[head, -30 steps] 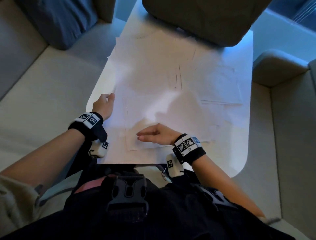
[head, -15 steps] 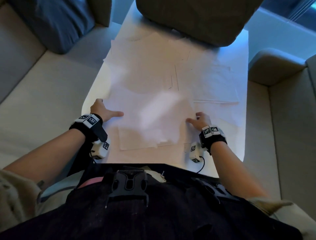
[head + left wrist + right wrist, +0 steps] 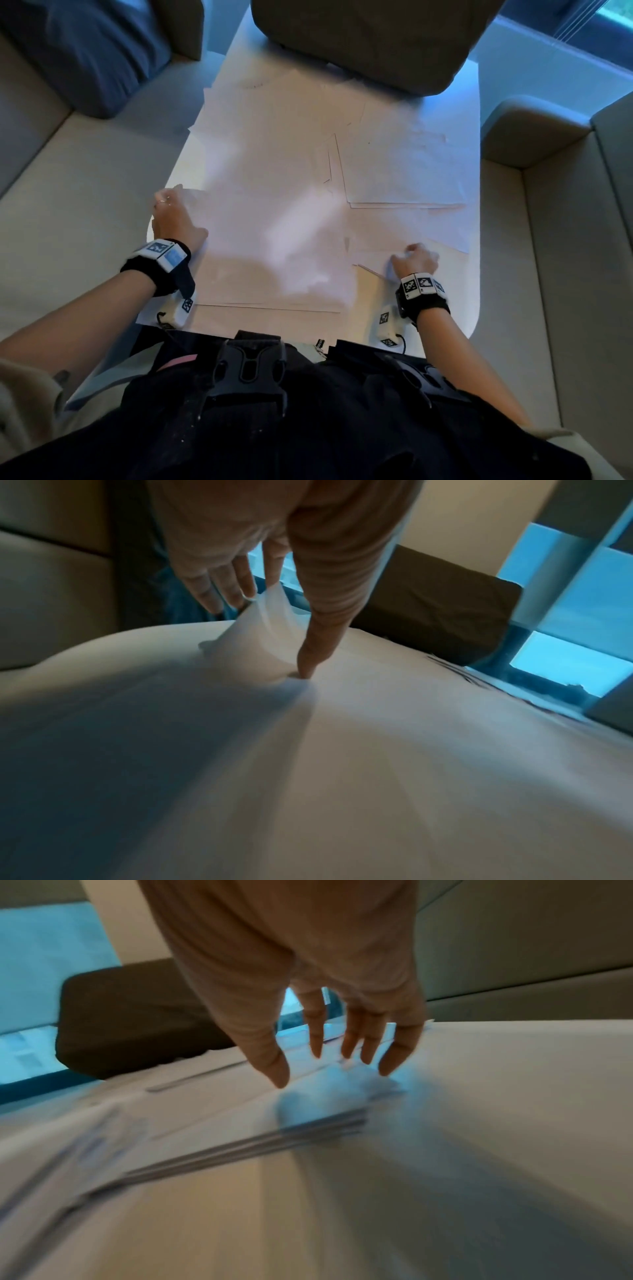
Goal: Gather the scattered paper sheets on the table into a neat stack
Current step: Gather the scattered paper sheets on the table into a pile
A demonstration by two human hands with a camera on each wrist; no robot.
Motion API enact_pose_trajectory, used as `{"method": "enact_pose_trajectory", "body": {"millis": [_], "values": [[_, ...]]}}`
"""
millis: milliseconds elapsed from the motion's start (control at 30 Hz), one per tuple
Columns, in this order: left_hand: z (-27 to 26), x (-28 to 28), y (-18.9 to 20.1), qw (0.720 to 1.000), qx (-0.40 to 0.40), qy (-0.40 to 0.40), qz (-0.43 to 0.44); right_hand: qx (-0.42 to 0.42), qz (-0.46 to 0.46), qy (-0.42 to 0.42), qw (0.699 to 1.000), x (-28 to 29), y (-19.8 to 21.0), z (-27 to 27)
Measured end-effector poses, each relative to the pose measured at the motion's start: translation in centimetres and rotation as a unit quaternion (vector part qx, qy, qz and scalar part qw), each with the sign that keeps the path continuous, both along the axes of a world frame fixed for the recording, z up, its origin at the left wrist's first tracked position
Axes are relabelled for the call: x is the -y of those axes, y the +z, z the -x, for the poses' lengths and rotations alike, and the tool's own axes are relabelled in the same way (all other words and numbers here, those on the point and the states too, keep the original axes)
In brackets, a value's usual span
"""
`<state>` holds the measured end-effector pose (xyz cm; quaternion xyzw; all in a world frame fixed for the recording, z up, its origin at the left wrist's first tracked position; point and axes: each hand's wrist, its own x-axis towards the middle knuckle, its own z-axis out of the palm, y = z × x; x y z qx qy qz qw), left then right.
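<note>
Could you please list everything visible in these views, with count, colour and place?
paper sheets: many, count unclear, white, spread overlapping across the table
table: one, white, rounded corners, in front of the person
sofa: one, beige, on the left of the table and continuing on the right
cushion: one, dark blue, on the sofa at far left
chair back: one, brown, at the table's far end
wrist bands: two, black with printed markers
left hand: lifts a sheet's edge at the table's left side, thumb pressing the paper
right hand: fingertips down at the paper near the right side
</note>
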<state>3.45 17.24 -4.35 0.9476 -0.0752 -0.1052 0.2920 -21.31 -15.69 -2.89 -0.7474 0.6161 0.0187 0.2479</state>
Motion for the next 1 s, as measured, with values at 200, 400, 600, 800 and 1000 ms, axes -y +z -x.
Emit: {"method": "enact_pose_trajectory", "body": {"millis": [200,400,600,800,1000], "values": [[2.1,1.2,-0.6,0.983,0.058,-0.161,-0.064,-0.049,-0.036,-0.039,0.997,0.2,-0.5,0.9],[2.7,2.0,-1.1,0.974,-0.045,-0.217,-0.042,-0.035,-0.020,-0.057,0.998,0.2,-0.4,-0.1],[2.4,2.1,-0.8,0.974,-0.058,-0.215,-0.052,-0.043,0.041,0.030,0.998,-1.2,-0.9,-0.7],[2.3,2.2,-1.0,0.974,-0.064,-0.212,-0.053,0.115,0.038,-0.047,0.992,-0.3,-0.4,0.2],[2.1,2.4,-1.1,0.974,-0.066,-0.211,-0.050,0.077,-0.021,-0.024,0.997,0.9,0.8,0.2]]}}
